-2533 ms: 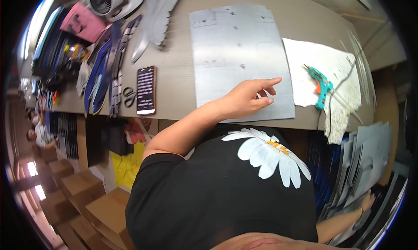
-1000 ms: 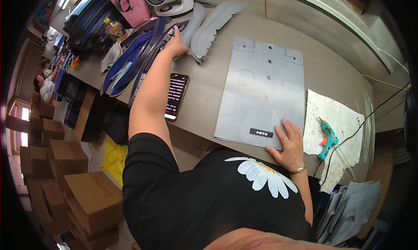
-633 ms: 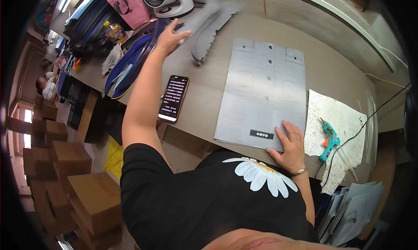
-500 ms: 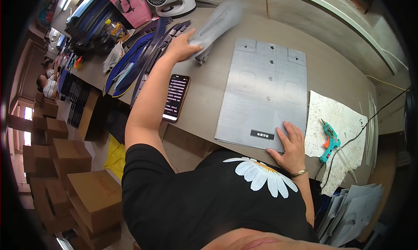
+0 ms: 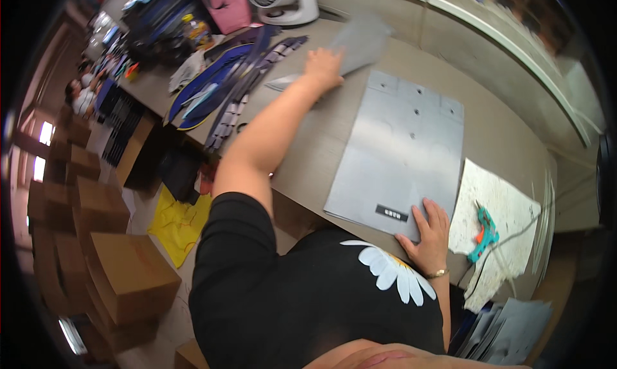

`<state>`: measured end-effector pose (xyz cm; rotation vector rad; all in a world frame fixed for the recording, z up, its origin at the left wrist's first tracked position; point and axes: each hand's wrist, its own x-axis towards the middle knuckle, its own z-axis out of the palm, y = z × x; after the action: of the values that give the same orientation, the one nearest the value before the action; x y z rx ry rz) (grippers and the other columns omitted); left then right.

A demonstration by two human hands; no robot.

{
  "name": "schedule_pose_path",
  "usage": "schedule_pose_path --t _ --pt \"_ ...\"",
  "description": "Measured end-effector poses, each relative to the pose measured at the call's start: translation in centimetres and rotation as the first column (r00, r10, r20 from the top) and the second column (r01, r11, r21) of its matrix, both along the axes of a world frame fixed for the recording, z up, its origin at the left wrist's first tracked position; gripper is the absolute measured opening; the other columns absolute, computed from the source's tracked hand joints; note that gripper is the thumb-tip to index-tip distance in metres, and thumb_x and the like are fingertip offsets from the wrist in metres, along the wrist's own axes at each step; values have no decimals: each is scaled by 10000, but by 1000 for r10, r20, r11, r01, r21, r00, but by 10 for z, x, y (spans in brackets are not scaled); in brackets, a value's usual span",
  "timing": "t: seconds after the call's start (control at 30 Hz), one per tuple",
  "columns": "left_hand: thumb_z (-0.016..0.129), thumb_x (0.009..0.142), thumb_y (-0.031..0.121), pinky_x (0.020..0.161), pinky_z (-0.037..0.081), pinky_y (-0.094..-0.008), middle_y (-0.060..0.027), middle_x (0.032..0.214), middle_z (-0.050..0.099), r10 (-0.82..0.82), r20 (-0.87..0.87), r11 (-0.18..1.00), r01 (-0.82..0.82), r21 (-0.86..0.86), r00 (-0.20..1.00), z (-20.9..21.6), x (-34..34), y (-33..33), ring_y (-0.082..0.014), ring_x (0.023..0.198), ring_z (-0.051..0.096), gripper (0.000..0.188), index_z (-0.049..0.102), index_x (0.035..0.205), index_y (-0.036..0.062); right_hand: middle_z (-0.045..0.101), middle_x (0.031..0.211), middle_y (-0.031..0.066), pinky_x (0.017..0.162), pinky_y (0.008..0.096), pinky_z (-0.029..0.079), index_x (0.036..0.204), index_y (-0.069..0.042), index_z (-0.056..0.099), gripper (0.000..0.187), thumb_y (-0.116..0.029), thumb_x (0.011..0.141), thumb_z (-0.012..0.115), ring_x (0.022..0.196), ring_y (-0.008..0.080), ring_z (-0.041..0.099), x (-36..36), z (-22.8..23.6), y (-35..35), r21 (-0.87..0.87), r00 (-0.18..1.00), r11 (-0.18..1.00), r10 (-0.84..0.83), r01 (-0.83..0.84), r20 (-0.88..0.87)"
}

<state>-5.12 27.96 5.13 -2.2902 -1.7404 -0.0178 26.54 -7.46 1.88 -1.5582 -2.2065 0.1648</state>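
My left hand (image 5: 323, 68) reaches across the table, gripping a grey sheet (image 5: 367, 43) whose far end is smeared by motion. Part of the grey material also shows to the left of that wrist. Nearer me lies a flat grey panel (image 5: 392, 157) with printed metal-looking buttons along its upper half and a small black label (image 5: 391, 213) near its lower edge. My right hand (image 5: 429, 236) rests flat on the panel's lower right corner, fingers spread, holding nothing.
A teal glue gun (image 5: 485, 235) lies on a stained white sheet (image 5: 504, 192) at right, its cord trailing off. Blue curved strips (image 5: 209, 93), a pink bag (image 5: 223, 8) and a white fan (image 5: 283, 3) are at back left. Cardboard boxes (image 5: 134, 266) stand left; grey panels (image 5: 514, 330) lower right.
My left hand has moved right along the grey sheet, which is still blurred. The view has shifted, and my left arm now hides the phone. My right hand stays on the panel.
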Motion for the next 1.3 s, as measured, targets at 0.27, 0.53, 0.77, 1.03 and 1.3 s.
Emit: schedule_pose_path --t 0.27,0.53,0.77,1.03,1.3 --pt "793 783 361 1017 474 -463 -163 1285 597 106 336 992 -78 -94 936 1 -1 3 -353 1223 542 935 304 1547 135 497 1418 227 1131 551 293 1256 -21 616 686 -337 692 845 1325 409 445 -2 2 -4 -9 1000 1000 2 -2 -6" --pt "797 768 373 1038 463 -451 -181 1323 589 196 464 980 -169 -100 864 -4 -25 13 -358 1252 535 958 298 1553 142 491 1420 230 1130 544 295 1249 -21 627 672 -322 691 849 1316 433 437 0 -2 -3 -3 1000 1000 8 -8 -12" --pt "815 749 405 1016 479 -458 -204 1253 642 231 489 973 -203 -111 841 2 -22 9 -368 1179 598 970 314 1553 195 498 1414 225 1123 536 305 1246 -24 632 669 -311 684 853 1306 429 446 0 -3 -3 7 1000 1000 7 -7 -19" --pt "800 765 439 975 492 -470 -219 1174 670 134 541 988 -151 -13 830 -2 -30 5 -376 1117 633 947 322 1551 211 503 1410 220 1117 531 312 1250 -28 630 676 -307 675 852 1306 415 449 0 -4 -2 21 1000 1000 23 -23 1" --pt "781 810 319 963 503 -450 -155 1204 647 12 526 975 -125 181 850 3 -55 1 -334 1158 608 837 361 1511 137 477 1445 217 1128 516 310 1283 -27 610 684 -263 683 839 1336 413 424 2 -11 0 -19 999 999 46 -46 10"
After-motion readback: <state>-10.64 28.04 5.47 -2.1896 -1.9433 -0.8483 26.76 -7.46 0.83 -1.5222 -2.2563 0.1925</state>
